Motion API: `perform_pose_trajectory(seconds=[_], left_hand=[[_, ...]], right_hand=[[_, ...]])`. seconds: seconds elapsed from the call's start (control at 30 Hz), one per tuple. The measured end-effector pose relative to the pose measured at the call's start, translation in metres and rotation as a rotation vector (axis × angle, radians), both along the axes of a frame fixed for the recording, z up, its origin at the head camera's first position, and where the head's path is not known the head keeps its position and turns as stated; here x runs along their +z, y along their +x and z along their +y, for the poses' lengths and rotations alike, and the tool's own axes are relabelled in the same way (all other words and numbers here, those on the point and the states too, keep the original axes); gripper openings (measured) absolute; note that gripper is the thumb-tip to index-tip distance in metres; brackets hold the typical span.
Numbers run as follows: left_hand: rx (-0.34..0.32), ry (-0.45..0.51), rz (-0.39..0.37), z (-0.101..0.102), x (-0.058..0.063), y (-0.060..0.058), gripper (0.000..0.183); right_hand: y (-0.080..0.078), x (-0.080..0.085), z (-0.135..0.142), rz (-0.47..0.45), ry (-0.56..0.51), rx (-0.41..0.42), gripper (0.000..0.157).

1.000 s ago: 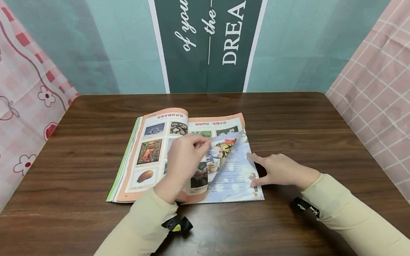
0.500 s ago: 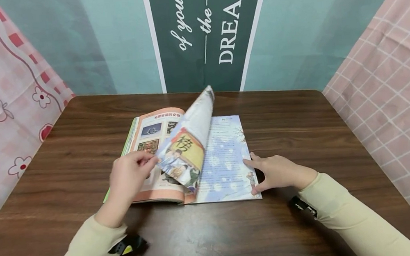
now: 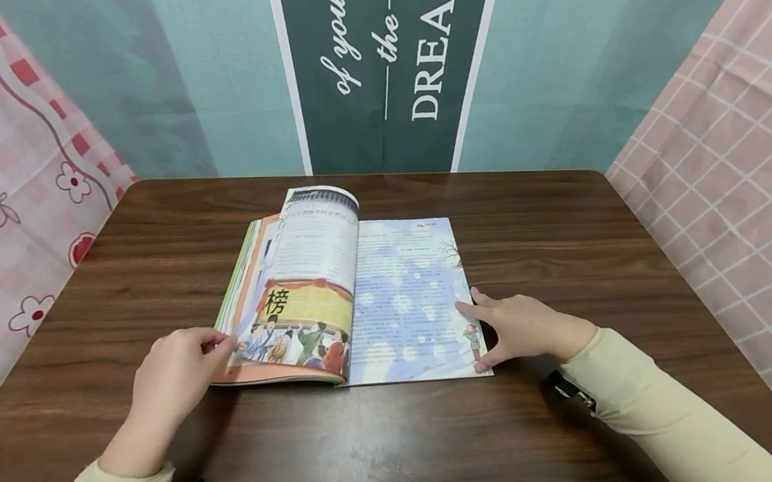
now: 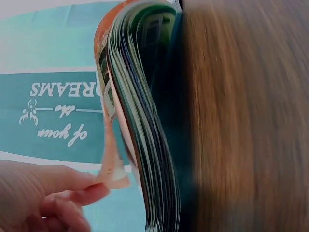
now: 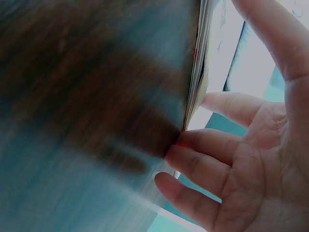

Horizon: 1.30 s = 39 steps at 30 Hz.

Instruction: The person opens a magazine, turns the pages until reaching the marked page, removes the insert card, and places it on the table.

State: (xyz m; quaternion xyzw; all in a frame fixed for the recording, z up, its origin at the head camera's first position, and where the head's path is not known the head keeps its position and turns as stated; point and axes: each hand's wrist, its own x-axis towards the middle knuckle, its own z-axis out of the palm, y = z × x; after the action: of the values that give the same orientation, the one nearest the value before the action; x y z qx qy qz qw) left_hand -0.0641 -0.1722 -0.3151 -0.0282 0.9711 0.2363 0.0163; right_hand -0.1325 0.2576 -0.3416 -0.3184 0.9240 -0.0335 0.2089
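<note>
An open magazine (image 3: pixel 406 301) lies on the table, its right page pale blue with white spots and small print. My left hand (image 3: pixel 178 370) pinches the lower outer corner of a page (image 3: pixel 309 240) between thumb and finger. That page bows up over the orange-edged left side and carries a yellow banner with drawn figures. In the left wrist view the pinched page corner (image 4: pixel 113 174) stands apart from the thick stack of pages (image 4: pixel 140 106). My right hand (image 3: pixel 523 326) rests at the magazine's right edge, thumb and fingers spread; the right wrist view shows its fingertips against the page edges (image 5: pixel 197 72).
The dark wooden table (image 3: pixel 406 448) runs around the magazine on every side. A blue-green cloth (image 3: pixel 536 56) with a lettered dark panel hangs behind it. Patterned cloths stand at the left (image 3: pixel 18 191) and right (image 3: pixel 737 122).
My left hand has swung from the magazine's middle to its lower left, carrying the page over from right to left. My right hand stays at the right edge.
</note>
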Motion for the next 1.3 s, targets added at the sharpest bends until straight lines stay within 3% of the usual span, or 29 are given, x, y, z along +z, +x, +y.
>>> perform_pose_trajectory(seconds=[0.17, 0.4, 0.47, 0.63, 0.73, 0.87, 0.93, 1.03, 1.17, 1.3], left_hand=[[-0.031, -0.054, -0.161, -0.012, 0.001, 0.003, 0.021], [-0.065, -0.114, -0.268, -0.023, 0.0, 0.005, 0.024], [-0.065, -0.134, -0.291, -0.024, 0.0, 0.005, 0.028], [-0.057, -0.174, -0.316, -0.025, 0.0, 0.005, 0.028], [-0.04, -0.181, -0.254, -0.022, 0.003, 0.004, 0.028], [-0.026, -0.148, -0.101, -0.005, 0.012, -0.002, 0.027], [-0.049, -0.118, -0.024, 0.01, 0.017, -0.007, 0.024], [-0.131, -0.068, 0.097, 0.039, 0.02, -0.018, 0.017], [-0.271, 0.017, 0.227, 0.085, 0.022, -0.029, 0.011], [-0.401, 0.107, 0.247, 0.134, 0.023, -0.038, 0.014]], right_hand=[[0.0, -0.002, -0.002, 0.03, 0.0, 0.014, 0.098], [-0.001, -0.001, -0.005, 0.046, -0.038, 0.015, 0.091], [-0.001, -0.001, -0.006, 0.067, -0.062, 0.027, 0.083], [-0.005, -0.004, -0.007, 0.22, -0.112, 0.078, 0.034], [-0.008, -0.005, -0.007, 0.273, -0.123, 0.08, 0.027], [-0.009, -0.004, -0.007, 0.237, -0.14, 0.046, 0.024], [-0.01, -0.003, -0.008, 0.227, -0.142, 0.03, 0.019], [-0.01, -0.003, -0.008, 0.221, -0.139, -0.004, 0.012], [-0.01, -0.003, -0.009, 0.213, -0.14, -0.042, 0.02], [-0.01, -0.003, -0.011, 0.214, -0.138, -0.047, 0.02]])
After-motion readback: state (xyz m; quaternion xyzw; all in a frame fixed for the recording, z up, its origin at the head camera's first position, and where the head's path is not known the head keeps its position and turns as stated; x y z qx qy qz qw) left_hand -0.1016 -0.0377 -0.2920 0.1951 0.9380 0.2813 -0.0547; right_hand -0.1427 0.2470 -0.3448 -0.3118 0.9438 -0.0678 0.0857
